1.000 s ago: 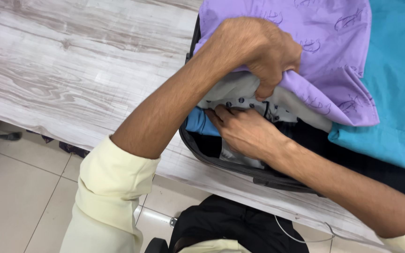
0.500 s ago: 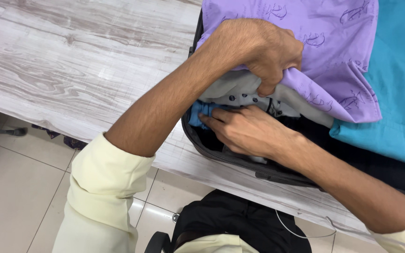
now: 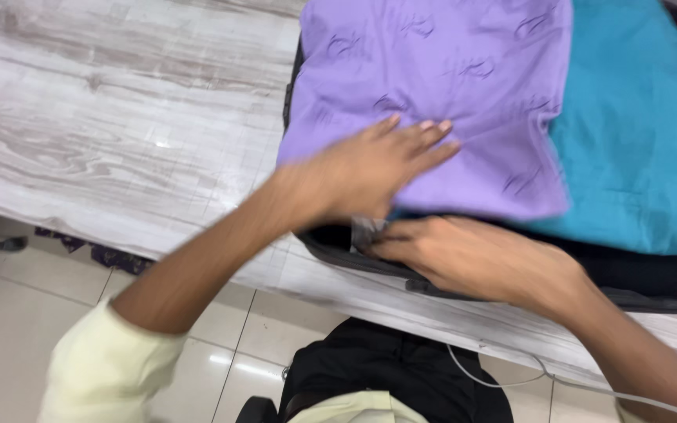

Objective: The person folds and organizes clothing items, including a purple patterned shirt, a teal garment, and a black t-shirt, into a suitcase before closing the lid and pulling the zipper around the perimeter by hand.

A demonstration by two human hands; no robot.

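Left hand: left hand (image 3: 370, 168) lies flat, palm down, fingers stretched out and close together, pressing on the purple printed cotton garment (image 3: 432, 102); nothing gripped.
Right hand: right hand (image 3: 472, 254) sits just below and to the right of the left hand, at the near rim of the black soft-sided suitcase (image 3: 652, 278); fingertips point left under the purple garment's near edge. Whether they pinch anything, I cannot tell: frame blurred, tips partly hidden.
Purple garment: spread flat under the left palm, covering the left part of the open suitcase.
Teal folded cloth (image 3: 636, 133): right of both hands, touching the purple garment, its left part tucked beneath it.
Pale scrap of fabric (image 3: 366, 231): just left of the right fingertips, peeking out below the purple edge.
Surface: grey-white wood-grain table (image 3: 119, 125), left of the left hand, bearing the suitcase.
Sleeves: cream, pushed up both forearms.
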